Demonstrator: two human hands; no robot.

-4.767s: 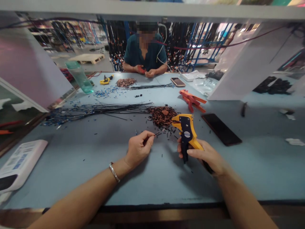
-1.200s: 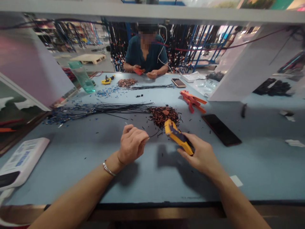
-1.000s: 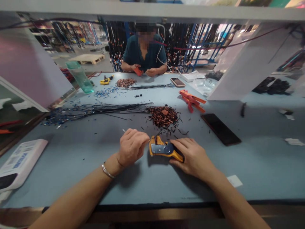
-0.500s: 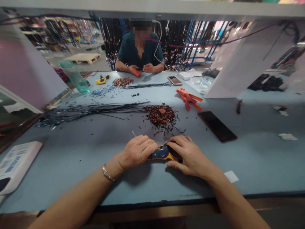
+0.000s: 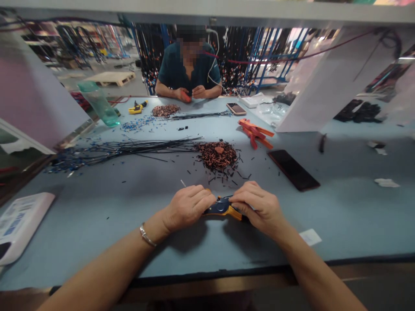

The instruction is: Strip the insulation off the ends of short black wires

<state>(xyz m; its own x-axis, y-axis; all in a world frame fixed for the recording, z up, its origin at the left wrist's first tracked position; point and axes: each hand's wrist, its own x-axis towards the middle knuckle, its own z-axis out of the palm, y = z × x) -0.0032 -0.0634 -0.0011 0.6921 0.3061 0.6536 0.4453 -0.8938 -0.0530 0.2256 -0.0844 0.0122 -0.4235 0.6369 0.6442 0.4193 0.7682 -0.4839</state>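
Observation:
My left hand [image 5: 188,205] is closed around one end of a blue and yellow wire stripper [image 5: 222,207], low over the front of the table. Beyond its knuckles a thin pale-tipped stick or wire end [image 5: 183,183] shows. At the tool's other side, my right hand [image 5: 257,206] has thumb and fingertips pinched together against its upper edge. A thin dark piece shows by those fingertips, too small to name. Just behind my hands lies a heap of short copper and black wire bits [image 5: 217,157]. A bundle of long black wires with blue ends [image 5: 129,149] stretches to the left.
Across the table a person [image 5: 189,71] holds a red tool [image 5: 185,96]. Red-orange pliers [image 5: 256,133] and a black phone [image 5: 293,169] lie right. A white device [image 5: 26,224], green bottle [image 5: 99,103] and yellow-black tool [image 5: 138,107] are left. A shelf edge [image 5: 207,14] crosses overhead.
My right hand has shifted from lying over the tool's right end, thumb below, to a fingertip pinch at its upper edge. My left hand has hardly moved.

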